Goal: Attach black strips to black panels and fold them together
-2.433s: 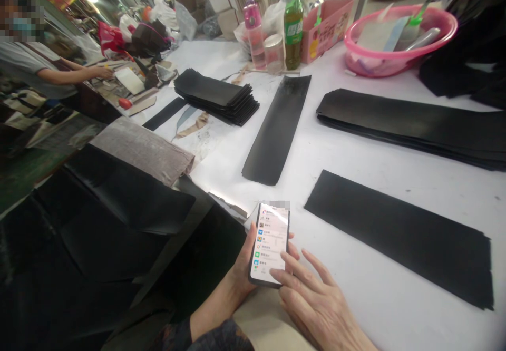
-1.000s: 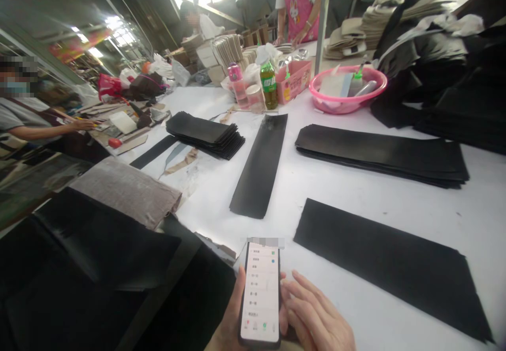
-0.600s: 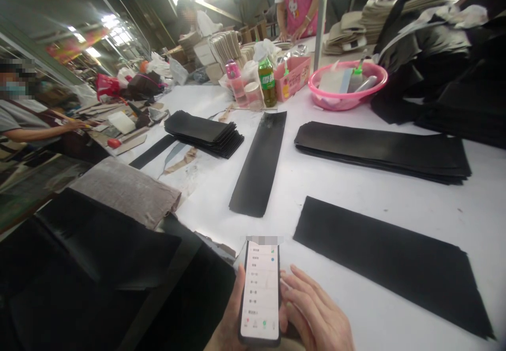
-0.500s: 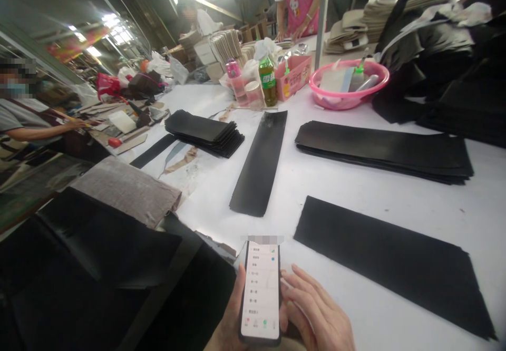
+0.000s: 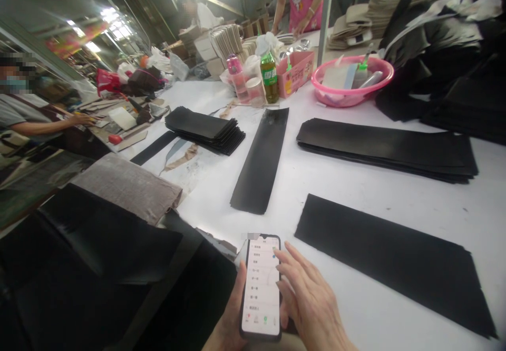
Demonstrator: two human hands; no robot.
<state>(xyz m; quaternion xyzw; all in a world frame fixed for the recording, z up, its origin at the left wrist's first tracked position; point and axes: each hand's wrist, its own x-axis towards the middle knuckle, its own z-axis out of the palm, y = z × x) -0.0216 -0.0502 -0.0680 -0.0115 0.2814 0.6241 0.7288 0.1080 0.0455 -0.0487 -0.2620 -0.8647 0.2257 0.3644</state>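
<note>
At the bottom edge my left hand (image 5: 231,314) is wrapped round a black smartphone (image 5: 260,286) with a lit white list on its screen. My right hand (image 5: 310,306) hovers over the phone's right side, fingers stretched out, a fingertip touching the upper screen. Both rest at the near edge of a white table (image 5: 324,182). A flat black sheet (image 5: 391,259) lies just right of my right hand.
A narrow black strip (image 5: 261,158), a stack of long black sheets (image 5: 387,145) and a smaller black stack (image 5: 205,128) lie farther out. Bottles (image 5: 270,77), a pink basin (image 5: 351,79) and a pink box stand at the back. Other people work at left and far back.
My right hand has lifted its fingers up the screen, from the phone's lower side to its top. The camera view dipped slightly; the phone stays in my left hand.
</note>
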